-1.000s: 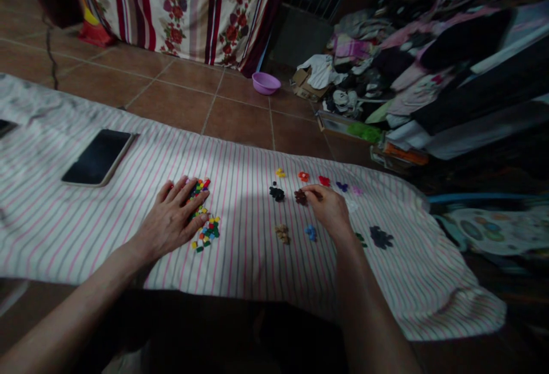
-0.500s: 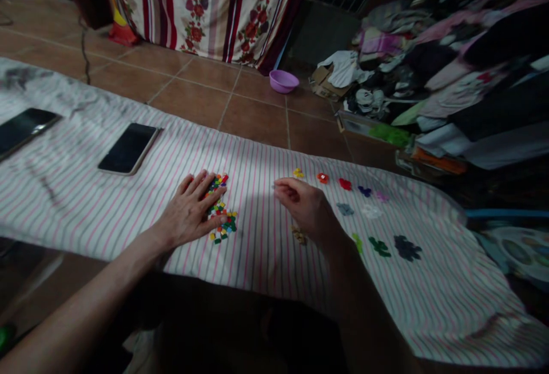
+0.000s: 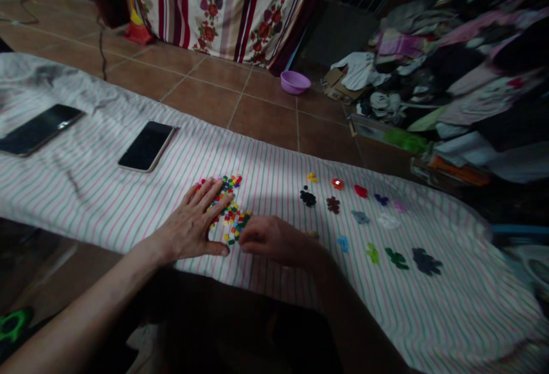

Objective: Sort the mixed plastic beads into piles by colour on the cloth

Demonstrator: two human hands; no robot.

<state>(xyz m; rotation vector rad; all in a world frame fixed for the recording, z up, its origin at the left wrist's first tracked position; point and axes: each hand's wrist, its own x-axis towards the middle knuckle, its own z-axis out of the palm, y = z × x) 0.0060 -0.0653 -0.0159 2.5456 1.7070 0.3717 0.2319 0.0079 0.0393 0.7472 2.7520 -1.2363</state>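
My left hand [image 3: 191, 222] lies flat with its fingers spread over a mixed pile of small coloured pieces [image 3: 231, 209], covering part of it. At the pile's lower right edge is my right hand [image 3: 272, 239], its fingers curled in; whatever they may hold is hidden. To the right, similar pieces lie sorted by colour. Black pieces [image 3: 307, 198], brown pieces [image 3: 333, 205], yellow pieces [image 3: 311, 178] and light blue pieces [image 3: 342, 242] form separate little groups. A tan group [image 3: 312, 234] shows partly behind my right hand.
Farther right are red pieces [image 3: 361, 191], dark green pieces [image 3: 397, 258] and dark grey pieces [image 3: 426, 262]. Two phones [image 3: 147, 146] lie on the striped cloth [image 3: 266, 162] at left. Beyond its edge, a purple basin [image 3: 295, 83] stands on the tiled floor near heaped clothes [image 3: 412, 48].
My right hand has moved left and nearer to me, from beside the sorted groups to the mixed pile, uncovering the black and brown groups. My left hand stays on the pile. The view has shifted slightly.
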